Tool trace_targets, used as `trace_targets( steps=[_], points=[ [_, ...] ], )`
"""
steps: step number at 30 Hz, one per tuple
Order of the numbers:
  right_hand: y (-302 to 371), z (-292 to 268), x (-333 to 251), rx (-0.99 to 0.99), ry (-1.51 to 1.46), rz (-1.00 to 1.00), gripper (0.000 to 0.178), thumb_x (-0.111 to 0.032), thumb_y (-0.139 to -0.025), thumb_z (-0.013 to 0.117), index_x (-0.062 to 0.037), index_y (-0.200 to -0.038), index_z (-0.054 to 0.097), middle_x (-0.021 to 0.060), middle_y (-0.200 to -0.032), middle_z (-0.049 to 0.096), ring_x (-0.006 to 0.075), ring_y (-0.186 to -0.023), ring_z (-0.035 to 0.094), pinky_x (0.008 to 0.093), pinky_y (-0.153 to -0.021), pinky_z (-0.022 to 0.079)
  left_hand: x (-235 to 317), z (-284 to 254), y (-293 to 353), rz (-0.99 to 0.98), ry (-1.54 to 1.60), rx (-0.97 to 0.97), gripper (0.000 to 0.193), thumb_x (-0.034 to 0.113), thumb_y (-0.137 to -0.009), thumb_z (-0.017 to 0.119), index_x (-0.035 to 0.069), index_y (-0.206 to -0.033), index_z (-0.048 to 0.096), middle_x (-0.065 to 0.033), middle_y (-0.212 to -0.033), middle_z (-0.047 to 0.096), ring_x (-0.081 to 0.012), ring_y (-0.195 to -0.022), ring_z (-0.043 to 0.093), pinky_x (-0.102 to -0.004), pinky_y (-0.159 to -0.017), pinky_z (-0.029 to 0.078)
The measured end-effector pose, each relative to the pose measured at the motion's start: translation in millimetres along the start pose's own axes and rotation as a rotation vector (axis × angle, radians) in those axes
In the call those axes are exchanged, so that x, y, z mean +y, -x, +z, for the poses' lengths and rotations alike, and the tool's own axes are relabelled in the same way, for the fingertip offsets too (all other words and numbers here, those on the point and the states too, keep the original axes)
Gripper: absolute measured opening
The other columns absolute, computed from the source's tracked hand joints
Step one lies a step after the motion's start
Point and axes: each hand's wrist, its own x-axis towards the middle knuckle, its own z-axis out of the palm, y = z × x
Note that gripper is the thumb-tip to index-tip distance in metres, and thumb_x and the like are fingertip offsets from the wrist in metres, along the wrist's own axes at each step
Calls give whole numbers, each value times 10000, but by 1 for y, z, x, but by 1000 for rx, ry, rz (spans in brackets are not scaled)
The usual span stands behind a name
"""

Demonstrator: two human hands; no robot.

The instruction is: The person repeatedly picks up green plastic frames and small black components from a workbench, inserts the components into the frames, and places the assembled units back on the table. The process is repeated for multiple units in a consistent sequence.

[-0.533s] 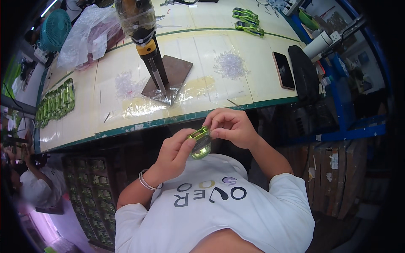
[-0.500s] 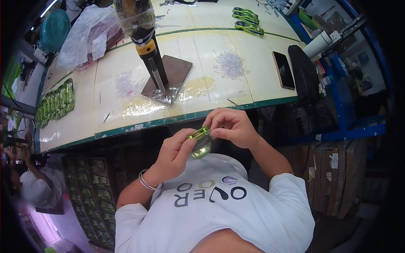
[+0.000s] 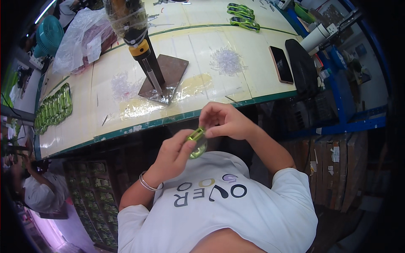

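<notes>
A worker in a white T-shirt [image 3: 274, 211] handles a glossy green piece [image 3: 199, 145] in the lap-side gap before the bench [image 3: 236, 90]. The left hand [image 3: 174, 152], two bracelets [image 3: 147, 184] at its wrist, has its grip clamped on the piece, thumb on the near face. The right hand [image 3: 225, 122] is at the piece's upper end, fingers curled and thumb extended; whether that grip is closed on anything, one cannot tell. The piece appears partway through its handling: it is held above the floor, not set down, and any work done on it is too small to make out. Low at left, a dark tray [image 3: 112, 177] holds columns of green parts. On the bench, a row of green shells [image 3: 55, 107] lies side by side at the left, perhaps finished, perhaps waiting; the picture does not settle which. Mid-bench, a black upright stand [image 3: 145, 55] with a yellow collar is on a brown plate [image 3: 173, 67], between two heaps of clear slivers. A phone [image 3: 281, 65] lies beside a black case [image 3: 300, 65] at right. Farther back sit several green car-shaped pieces [image 3: 244, 23] and, at left, a clear plastic bag [image 3: 84, 38].
</notes>
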Motion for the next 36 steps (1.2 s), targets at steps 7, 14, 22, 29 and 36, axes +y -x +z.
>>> trace_targets(
  steps=[7,14,22,29,36],
  points=[
    [-6,55,40,355,925,-692,631,-211,-658,690,-162,-1205,378,232,-1169,386,326,-917,512,339,-761,438,-21,6,6,-51,718,290,320,173,-836,513,-46,-1049,417,-138,-935,565,-158,-809,568,-242,-722,451],
    [-11,64,50,252,881,-710,610,-183,-650,694,-228,-1184,403,246,-1195,353,367,-923,506,372,-719,456,-44,-13,10,106,112,349,621,271,-582,754,52,-1056,418,-67,-894,476,-154,-795,460,-252,-702,389],
    [-14,86,46,204,-329,-240,656,-119,-722,601,-88,-1277,252,202,-1153,420,256,-911,533,307,-755,448,-67,-23,4,14,513,174,716,462,-583,714,46,-1070,394,-79,-970,442,-181,-910,455,-289,-782,385],
    [-49,75,28,271,-1121,10,416,-214,-835,380,-102,-1224,285,162,-1002,512,229,-837,559,316,-705,484,-61,-19,-13,-151,818,172,1060,397,-478,791,39,-1270,183,-54,-1135,356,-152,-1024,411,-248,-812,387],
    [-58,71,4,259,-1202,17,322,-218,-847,348,-87,-1141,340,151,-981,519,244,-828,564,337,-712,495,-41,-32,-28,-151,814,181,1052,237,-476,802,24,-1257,131,-105,-1144,351,-206,-1064,408,-327,-872,389]
  ],
)
